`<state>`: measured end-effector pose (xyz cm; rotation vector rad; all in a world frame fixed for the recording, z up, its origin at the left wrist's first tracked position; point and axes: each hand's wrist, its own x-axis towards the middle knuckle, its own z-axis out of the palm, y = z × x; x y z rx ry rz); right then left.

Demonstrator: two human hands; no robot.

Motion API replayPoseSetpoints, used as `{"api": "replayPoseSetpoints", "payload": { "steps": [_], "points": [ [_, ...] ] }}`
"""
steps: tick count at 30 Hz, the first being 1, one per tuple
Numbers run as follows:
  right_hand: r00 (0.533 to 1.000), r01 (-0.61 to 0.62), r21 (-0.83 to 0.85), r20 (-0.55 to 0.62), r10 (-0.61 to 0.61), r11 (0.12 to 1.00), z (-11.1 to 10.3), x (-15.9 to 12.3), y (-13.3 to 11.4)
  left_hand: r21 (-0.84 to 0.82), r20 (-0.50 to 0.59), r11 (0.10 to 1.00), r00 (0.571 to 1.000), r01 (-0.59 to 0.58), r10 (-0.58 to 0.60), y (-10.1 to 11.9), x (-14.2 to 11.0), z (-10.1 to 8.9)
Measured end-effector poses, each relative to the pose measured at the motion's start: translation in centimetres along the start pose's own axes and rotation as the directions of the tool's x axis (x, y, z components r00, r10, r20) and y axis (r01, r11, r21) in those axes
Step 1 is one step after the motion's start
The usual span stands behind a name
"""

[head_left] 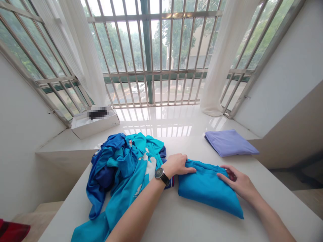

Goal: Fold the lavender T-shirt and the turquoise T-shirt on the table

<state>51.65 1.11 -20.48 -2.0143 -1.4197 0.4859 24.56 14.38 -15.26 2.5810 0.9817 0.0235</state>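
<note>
A blue garment (207, 188), folded into a compact bundle, rests on the white table between my hands. My left hand (178, 165), with a black-strapped watch (161, 175) on its wrist, grips the bundle's far left corner, thumb on top and fingers behind. At the far right edge, my right hand (236, 181) has thumb and fingers curled round the cloth. To the left lies a loose heap of blue and turquoise clothes (133, 168), part of it hanging towards the near edge. A folded lavender garment (229, 143) lies flat at the back right.
Behind the white table (176, 222) is a glossy windowsill (156, 121), with a white open box (96, 124) on its left. Barred windows and white curtains (217, 67) stand at the back. Something red (13, 231) shows at the lower left.
</note>
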Motion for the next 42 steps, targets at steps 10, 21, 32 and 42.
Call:
{"api": "replayPoseSetpoints", "payload": {
  "steps": [10,21,32,42],
  "points": [
    [0.997,-0.021,0.152,0.072,0.010,0.988,-0.2,0.3,0.6,-0.035,-0.003,0.999,0.999,-0.040,0.040,-0.4,0.4,0.4],
    [0.999,0.029,0.063,0.044,-0.032,0.998,0.1,0.3,1.1,-0.111,-0.021,0.992,0.998,-0.062,0.060,-1.4,0.2,-0.1],
    [0.999,0.035,0.034,0.009,-0.035,0.999,0.2,0.2,1.1,-0.134,-0.021,0.990,0.999,-0.051,0.049,-1.5,0.3,0.2],
    [0.992,0.107,0.034,-0.076,-0.105,0.994,0.3,0.1,1.7,-0.083,0.022,0.990,0.993,-0.112,0.115,-1.3,0.5,0.1]
  ]
}}
